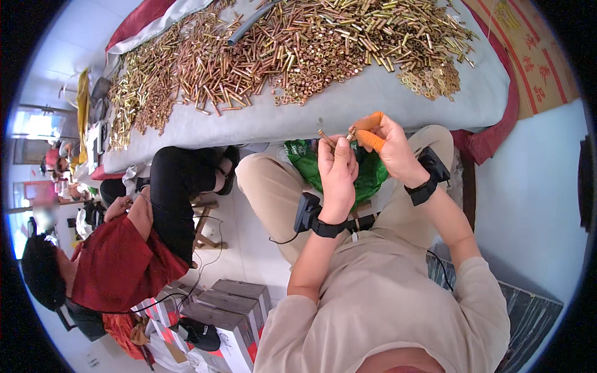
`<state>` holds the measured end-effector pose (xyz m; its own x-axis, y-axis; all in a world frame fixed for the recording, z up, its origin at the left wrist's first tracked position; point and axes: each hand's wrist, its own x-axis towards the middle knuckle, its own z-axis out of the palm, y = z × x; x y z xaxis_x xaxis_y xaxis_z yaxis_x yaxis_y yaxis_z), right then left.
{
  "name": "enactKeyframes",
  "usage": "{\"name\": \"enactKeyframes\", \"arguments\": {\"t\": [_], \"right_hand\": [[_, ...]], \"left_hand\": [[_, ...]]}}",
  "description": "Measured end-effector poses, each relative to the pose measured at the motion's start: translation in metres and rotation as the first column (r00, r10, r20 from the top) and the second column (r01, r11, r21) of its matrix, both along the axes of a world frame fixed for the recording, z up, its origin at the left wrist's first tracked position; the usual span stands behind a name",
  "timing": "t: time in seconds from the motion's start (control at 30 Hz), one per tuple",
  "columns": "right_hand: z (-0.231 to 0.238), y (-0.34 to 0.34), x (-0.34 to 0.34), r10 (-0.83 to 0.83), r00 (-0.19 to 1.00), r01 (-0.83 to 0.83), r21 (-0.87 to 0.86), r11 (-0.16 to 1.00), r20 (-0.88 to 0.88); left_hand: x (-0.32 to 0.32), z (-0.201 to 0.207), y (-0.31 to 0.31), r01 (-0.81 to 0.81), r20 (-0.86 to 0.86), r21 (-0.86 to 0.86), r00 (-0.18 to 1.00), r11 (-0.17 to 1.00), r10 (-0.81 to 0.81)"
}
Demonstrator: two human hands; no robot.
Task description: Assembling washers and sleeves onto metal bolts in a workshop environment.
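My left hand (pixel 336 171) is closed on a thin, brass-coloured metal rod (pixel 324 136), whose end sticks up past the fingers. Close beside it, my right hand (pixel 392 149) pinches a small metal piece (pixel 352 133), too small to name surely. Orange covers (pixel 370 140) wrap the thumb and a finger of that hand. Both hands are above my lap, just off the near edge of the table. A green plastic bag (pixel 368 177) hangs open between my knees, below the hands.
Heaps of brass-coloured metal rods and tubes (pixel 217 74) cover the cloth-topped table (pixel 261 124). Piles of nuts (pixel 317 81) and washers (pixel 429 81) lie near its edge, with a grey tube (pixel 252 25) behind. Another person (pixel 124 267) sits at left near several boxes (pixel 230 317). Cardboard (pixel 535 56) stands right.
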<state>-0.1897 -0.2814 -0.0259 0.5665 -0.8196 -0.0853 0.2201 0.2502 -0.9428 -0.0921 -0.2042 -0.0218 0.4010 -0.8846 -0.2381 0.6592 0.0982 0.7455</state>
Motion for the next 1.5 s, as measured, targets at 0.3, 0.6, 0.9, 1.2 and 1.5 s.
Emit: {"name": "enactKeyframes", "arguments": {"t": [0.3, 0.6, 0.9, 1.2, 1.5], "right_hand": [[0.012, 0.011, -0.019, -0.001, 0.999, -0.007, -0.218, 0.976, -0.036], [0.014, 0.013, -0.033, 0.1, 0.967, -0.187, -0.393, 0.9, -0.233], [0.009, 0.015, -0.037, 0.096, 0.983, -0.156, -0.43, 0.889, -0.158], [0.013, 0.011, -0.042, -0.112, 0.914, -0.242, -0.747, 0.619, -0.389], [0.014, 0.025, -0.033, -0.051, 0.988, 0.027, -0.166, 0.986, -0.146]], "left_hand": [[0.01, 0.01, 0.014, 0.277, -0.082, -0.021, 0.957, 0.961, -0.278], [0.006, 0.009, 0.019, 0.283, -0.021, -0.007, 0.959, 0.959, -0.283], [0.005, 0.009, 0.021, 0.31, -0.046, 0.008, 0.95, 0.951, -0.31], [-0.001, 0.013, 0.019, 0.357, 0.071, 0.052, 0.93, 0.933, -0.36], [-0.016, 0.007, 0.016, 0.174, 0.339, 0.005, 0.926, 0.985, -0.165]]}}
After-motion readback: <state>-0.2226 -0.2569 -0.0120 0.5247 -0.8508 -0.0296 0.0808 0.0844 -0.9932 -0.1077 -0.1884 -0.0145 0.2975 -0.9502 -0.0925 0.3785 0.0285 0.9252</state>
